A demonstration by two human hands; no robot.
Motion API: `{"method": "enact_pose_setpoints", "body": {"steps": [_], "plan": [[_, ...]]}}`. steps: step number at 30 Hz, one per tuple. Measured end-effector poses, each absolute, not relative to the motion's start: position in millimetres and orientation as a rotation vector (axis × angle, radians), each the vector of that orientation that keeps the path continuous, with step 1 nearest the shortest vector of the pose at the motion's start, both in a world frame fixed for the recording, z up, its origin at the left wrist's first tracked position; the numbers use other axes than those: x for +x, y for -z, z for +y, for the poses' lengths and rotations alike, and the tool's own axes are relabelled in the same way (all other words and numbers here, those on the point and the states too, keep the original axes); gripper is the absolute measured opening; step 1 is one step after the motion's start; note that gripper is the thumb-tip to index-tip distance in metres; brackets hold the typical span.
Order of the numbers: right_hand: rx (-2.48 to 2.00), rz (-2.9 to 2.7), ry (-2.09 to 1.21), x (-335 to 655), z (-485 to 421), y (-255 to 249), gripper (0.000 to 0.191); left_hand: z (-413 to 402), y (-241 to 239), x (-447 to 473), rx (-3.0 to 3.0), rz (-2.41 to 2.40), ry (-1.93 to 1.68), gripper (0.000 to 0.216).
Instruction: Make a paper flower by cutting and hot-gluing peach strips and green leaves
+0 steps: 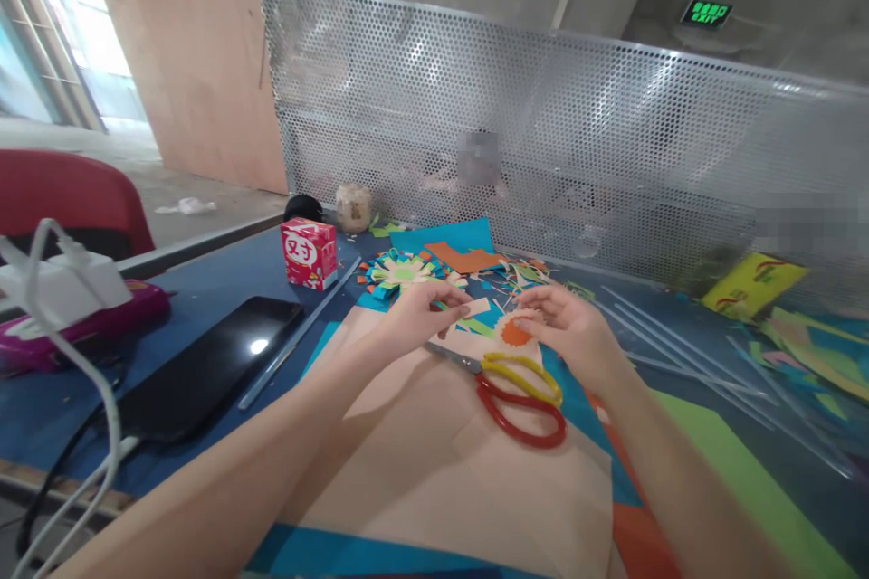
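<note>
My left hand pinches a small cream paper strip between thumb and fingers. In my right hand is a round paper piece with an orange centre and a notched cream edge. Scissors with one red and one yellow handle loop lie below both hands on a large peach paper sheet; their blade tips pass under my left hand and are partly hidden. Just beyond the hands lies a fringed paper flower with a green centre, beside blue paper and orange paper.
Left on the blue table are a black phone, a pink box and a purple power strip with cables. Clear thin sticks, a yellow packet and paper scraps lie right. A perforated metal screen borders the far edge.
</note>
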State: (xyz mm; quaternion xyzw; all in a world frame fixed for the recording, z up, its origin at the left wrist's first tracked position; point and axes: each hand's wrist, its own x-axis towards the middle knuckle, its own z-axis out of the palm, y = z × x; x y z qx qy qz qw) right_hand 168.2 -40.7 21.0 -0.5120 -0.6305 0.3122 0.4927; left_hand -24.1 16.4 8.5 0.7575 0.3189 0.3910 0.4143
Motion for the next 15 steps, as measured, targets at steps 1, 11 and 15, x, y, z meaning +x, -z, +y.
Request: {"method": "enact_pose_setpoints", "body": {"steps": [1, 11, 15], "plan": [[-1.25, -1.524, -0.768, 168, -42, -22, 0.019, 17, -8, -24, 1.931, 0.809, -0.973, 0.022], [-1.235, -1.582, -0.762, 165, -45, -20, 0.014, 8, -8, -19, 2.097, 0.855, -1.006, 0.015], [-1.251, -1.659, -0.736, 166, -45, -19, 0.013, 2, -11, -18, 2.094, 0.823, -0.99, 0.014]]}}
